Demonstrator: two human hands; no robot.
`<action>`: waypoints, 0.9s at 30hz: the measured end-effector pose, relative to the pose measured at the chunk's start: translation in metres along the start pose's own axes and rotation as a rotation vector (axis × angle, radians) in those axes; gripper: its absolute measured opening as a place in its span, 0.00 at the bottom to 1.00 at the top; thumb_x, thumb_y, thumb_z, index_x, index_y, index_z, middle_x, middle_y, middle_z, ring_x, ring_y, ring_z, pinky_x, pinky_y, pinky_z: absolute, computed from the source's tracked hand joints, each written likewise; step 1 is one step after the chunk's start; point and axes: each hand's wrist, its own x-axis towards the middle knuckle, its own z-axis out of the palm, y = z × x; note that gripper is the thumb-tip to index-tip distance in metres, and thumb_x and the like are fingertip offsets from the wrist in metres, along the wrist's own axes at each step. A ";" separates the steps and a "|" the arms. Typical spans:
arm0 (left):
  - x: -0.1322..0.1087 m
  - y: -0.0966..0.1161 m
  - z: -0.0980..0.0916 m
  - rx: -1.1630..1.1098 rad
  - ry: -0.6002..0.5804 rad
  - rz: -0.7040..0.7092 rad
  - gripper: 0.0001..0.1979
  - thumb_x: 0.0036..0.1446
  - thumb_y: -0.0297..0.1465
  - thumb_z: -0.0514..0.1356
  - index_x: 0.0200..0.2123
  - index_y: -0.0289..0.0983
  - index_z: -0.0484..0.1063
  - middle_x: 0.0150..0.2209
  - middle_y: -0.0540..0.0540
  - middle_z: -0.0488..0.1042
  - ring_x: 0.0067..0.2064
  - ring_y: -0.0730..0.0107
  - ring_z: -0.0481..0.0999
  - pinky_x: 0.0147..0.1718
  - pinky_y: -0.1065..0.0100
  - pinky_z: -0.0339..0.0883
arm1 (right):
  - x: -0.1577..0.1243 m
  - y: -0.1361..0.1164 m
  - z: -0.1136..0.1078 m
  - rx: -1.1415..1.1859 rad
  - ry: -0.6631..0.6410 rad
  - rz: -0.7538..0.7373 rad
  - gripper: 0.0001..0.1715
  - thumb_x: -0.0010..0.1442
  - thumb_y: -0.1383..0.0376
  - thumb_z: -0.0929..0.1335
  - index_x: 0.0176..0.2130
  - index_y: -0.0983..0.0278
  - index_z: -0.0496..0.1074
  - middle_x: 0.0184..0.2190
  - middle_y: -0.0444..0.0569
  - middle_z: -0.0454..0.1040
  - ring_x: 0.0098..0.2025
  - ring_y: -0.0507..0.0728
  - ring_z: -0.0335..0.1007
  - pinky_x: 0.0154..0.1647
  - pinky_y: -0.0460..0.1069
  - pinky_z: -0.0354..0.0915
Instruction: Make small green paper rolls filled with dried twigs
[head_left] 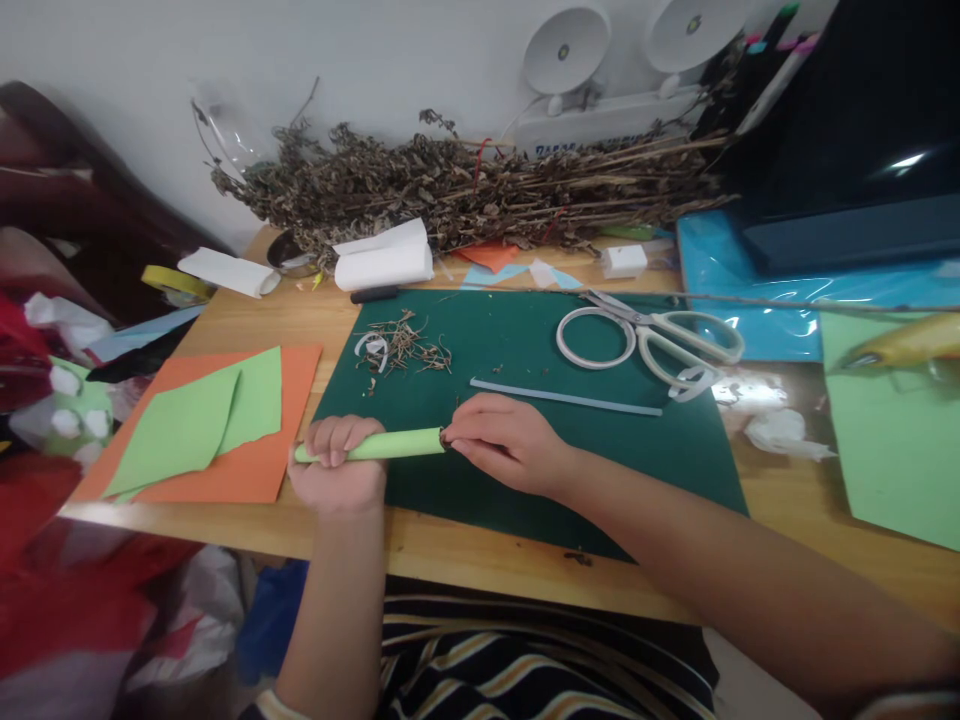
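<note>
My left hand (341,465) is wrapped round a light green paper tube (409,442), which lies almost level above the front left of the dark green mat (517,320). At the tube's right end, my right hand (510,440) pinches something small and dark at the opening; the fingers hide most of it. Beyond the hands, a pile of dry stem bits (405,345) rests on the mat. A pale blue stick (566,397) lies behind my right hand. Scissors (660,335) and a white tape roll (595,337) are at the mat's back right.
Dried plant bundles (450,190) line the wall. Orange paper (259,475) and green sheets (187,420) lie on the left. More green paper (900,430) and a blue packet (787,335) are on the right. A white paper roll (384,262) stands near the mat's back left.
</note>
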 end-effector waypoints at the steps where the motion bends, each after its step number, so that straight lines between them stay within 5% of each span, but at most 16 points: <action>1: 0.000 0.000 0.000 0.001 -0.006 -0.002 0.14 0.43 0.28 0.51 0.14 0.36 0.45 0.10 0.57 0.53 0.13 0.81 0.57 0.19 0.77 0.58 | 0.000 0.000 0.000 0.004 -0.002 0.017 0.09 0.55 0.69 0.61 0.31 0.66 0.70 0.29 0.49 0.71 0.31 0.49 0.66 0.32 0.45 0.65; 8: -0.004 -0.006 0.004 -0.011 -0.035 -0.068 0.14 0.44 0.28 0.52 0.15 0.36 0.47 0.11 0.57 0.52 0.14 0.81 0.57 0.20 0.77 0.59 | 0.002 -0.003 0.001 0.116 -0.003 0.259 0.04 0.50 0.69 0.65 0.24 0.65 0.67 0.23 0.43 0.66 0.23 0.46 0.59 0.23 0.42 0.60; 12: -0.004 -0.007 0.004 -0.025 -0.001 -0.075 0.14 0.43 0.28 0.53 0.15 0.36 0.47 0.11 0.57 0.52 0.14 0.81 0.56 0.19 0.76 0.58 | 0.001 -0.005 0.001 0.127 -0.001 0.266 0.04 0.48 0.71 0.63 0.23 0.65 0.65 0.23 0.43 0.64 0.21 0.45 0.58 0.21 0.42 0.59; 18: -0.003 -0.003 0.000 -0.022 -0.019 -0.071 0.13 0.43 0.28 0.51 0.15 0.36 0.47 0.11 0.57 0.52 0.14 0.81 0.57 0.21 0.76 0.60 | 0.000 -0.002 0.000 0.163 -0.011 0.082 0.06 0.51 0.70 0.61 0.30 0.65 0.67 0.26 0.47 0.68 0.27 0.48 0.62 0.27 0.44 0.62; 27: -0.001 0.001 -0.002 -0.069 0.006 -0.076 0.12 0.44 0.26 0.50 0.15 0.36 0.47 0.11 0.56 0.52 0.14 0.81 0.57 0.20 0.77 0.60 | 0.001 0.001 -0.003 -0.205 -0.093 -0.246 0.08 0.54 0.65 0.62 0.34 0.67 0.68 0.30 0.52 0.71 0.31 0.51 0.66 0.32 0.47 0.63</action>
